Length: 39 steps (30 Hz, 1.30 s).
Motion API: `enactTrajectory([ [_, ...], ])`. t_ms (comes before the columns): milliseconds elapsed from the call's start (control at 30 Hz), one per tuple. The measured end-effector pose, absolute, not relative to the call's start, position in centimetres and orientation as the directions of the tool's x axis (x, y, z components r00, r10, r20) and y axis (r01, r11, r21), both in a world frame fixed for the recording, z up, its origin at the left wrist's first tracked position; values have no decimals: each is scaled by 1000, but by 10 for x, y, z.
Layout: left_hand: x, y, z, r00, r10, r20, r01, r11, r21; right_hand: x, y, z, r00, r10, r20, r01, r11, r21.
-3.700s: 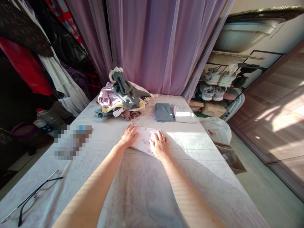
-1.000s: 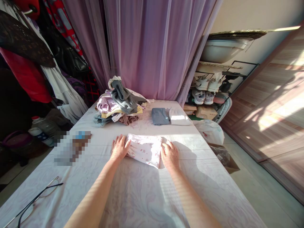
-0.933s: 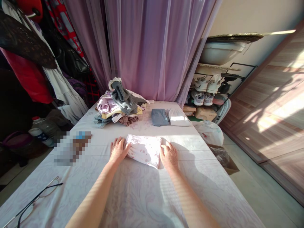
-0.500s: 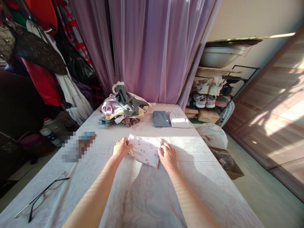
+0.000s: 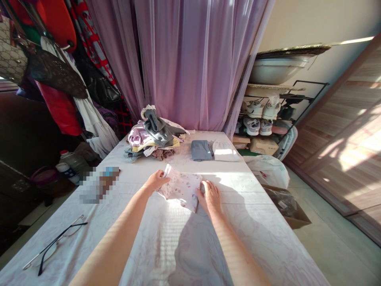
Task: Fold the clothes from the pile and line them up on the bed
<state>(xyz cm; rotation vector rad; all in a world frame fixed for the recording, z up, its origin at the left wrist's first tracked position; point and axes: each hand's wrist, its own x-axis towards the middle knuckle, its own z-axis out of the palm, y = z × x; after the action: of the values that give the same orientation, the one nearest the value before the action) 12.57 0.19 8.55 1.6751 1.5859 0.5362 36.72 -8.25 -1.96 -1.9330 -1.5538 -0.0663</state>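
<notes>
A folded white garment with a small print (image 5: pixel 183 188) lies on the sheet in front of me; what kind of garment it is, I cannot tell. My left hand (image 5: pixel 156 180) pinches its left edge between thumb and fingers, and that edge is raised off the bed. At the opposite side, my right hand (image 5: pixel 210 194) rests on the sheet, palm down, its thumb against the cloth and its fingers stretched out. Beyond them sit a folded grey garment (image 5: pixel 201 150) and a folded white garment (image 5: pixel 225 151) side by side.
A heap of loose clothes (image 5: pixel 156 135) lies at the far left of the bed (image 5: pixel 133 246). Eyeglasses (image 5: pixel 55 243) and a blurred item (image 5: pixel 99 184) lie on the left. Purple curtains (image 5: pixel 190 63) hang behind; a shoe rack (image 5: pixel 268 111) stands beyond the right edge.
My left hand has raised the left edge of the printed garment, which now stands up and looks narrower. My right hand has stayed at the right edge.
</notes>
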Motion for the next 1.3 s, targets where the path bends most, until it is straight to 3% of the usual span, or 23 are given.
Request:
enactTrajectory([
  [200,143,-4,127,375,927,12,664,-278,694,371,-72,26,219,899,380,868,-1,-497],
  [300,150,-9,150,520,850,80,530,-395,751,373,-65,65,114,921,373,846,108,-523],
  [367,153,-12,161,586,807,78,440,-398,805,377,-64,86,25,957,289,773,164,-613],
  [467,152,-13,172,604,795,48,402,-356,844,387,-69,99,-12,988,155,576,133,-806],
  [567,151,-10,174,593,805,23,396,-316,862,401,-76,91,-13,993,119,424,113,-899],
  [767,167,17,145,530,848,-4,395,-242,886,422,-86,63,6,994,-110,346,-105,-932],
  [933,179,33,100,358,862,-360,392,211,895,431,-94,52,82,973,-217,173,-228,-958],
  [1067,178,22,73,342,831,-438,322,334,886,437,-104,38,179,941,-287,24,-296,-955],
  [1167,181,14,60,275,863,-423,240,364,900,433,-113,27,236,933,-272,-113,-252,-961],
  [1300,190,14,47,148,903,-403,180,376,909,414,-123,15,269,950,-162,-110,-137,-985],
])
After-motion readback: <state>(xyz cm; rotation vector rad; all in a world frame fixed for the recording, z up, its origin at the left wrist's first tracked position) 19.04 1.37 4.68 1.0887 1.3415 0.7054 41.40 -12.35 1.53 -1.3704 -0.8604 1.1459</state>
